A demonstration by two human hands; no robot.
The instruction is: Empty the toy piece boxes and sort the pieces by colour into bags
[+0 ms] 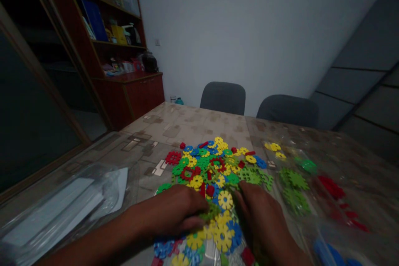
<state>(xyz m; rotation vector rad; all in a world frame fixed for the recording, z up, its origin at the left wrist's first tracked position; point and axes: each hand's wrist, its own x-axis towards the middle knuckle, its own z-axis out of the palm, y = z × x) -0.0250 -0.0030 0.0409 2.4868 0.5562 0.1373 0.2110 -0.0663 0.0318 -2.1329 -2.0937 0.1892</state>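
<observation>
A loose pile of plastic interlocking pieces in yellow, green, blue and red spreads over the table before me. My left hand (182, 208) reaches in from the left with its fingers curled, a light-green toothed piece (212, 212) at its fingertips. On the pile's right side is my right hand (263, 212), fingers bent down; whatever they grip is hidden. Yellow flower-shaped discs (223, 236) lie between the two hands. Light-green square pieces (249, 176) rest just beyond my right hand.
Clear plastic trays on the right hold yellow (272, 146), light-green (294, 178), red (332, 187) and blue pieces (328, 253), grouped by colour. Clear plastic packaging (62, 212) lies on the left. Two grey chairs (222, 97) stand at the far edge of the patterned table (187, 118).
</observation>
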